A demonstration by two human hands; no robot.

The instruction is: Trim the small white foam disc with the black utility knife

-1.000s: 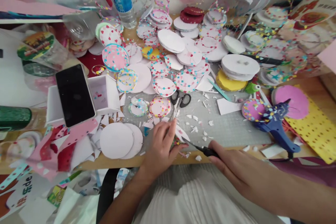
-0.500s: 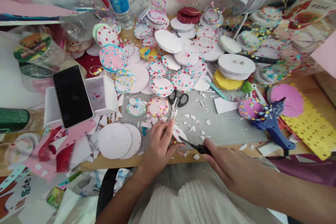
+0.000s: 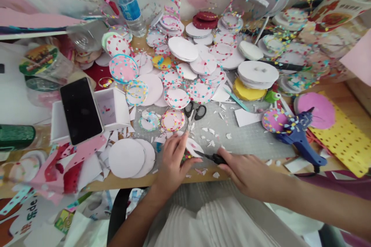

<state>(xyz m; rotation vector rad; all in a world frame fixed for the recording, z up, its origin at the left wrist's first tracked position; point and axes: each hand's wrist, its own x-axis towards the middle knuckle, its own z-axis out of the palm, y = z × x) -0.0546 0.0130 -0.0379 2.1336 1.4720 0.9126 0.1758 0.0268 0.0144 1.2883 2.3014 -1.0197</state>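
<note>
ok so right hand (image 3: 245, 170) grips the black cutter (image 3: 213, 158), now a bit further over the white piece (image 3: 193, 145) left hand (image 3: 173, 162) fingers are pinching, probably mid-cut

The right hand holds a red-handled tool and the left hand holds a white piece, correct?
Not quite: the tool is black-handled, as the head view shows. The right hand does hold it, and the left hand does hold the white piece.
</note>
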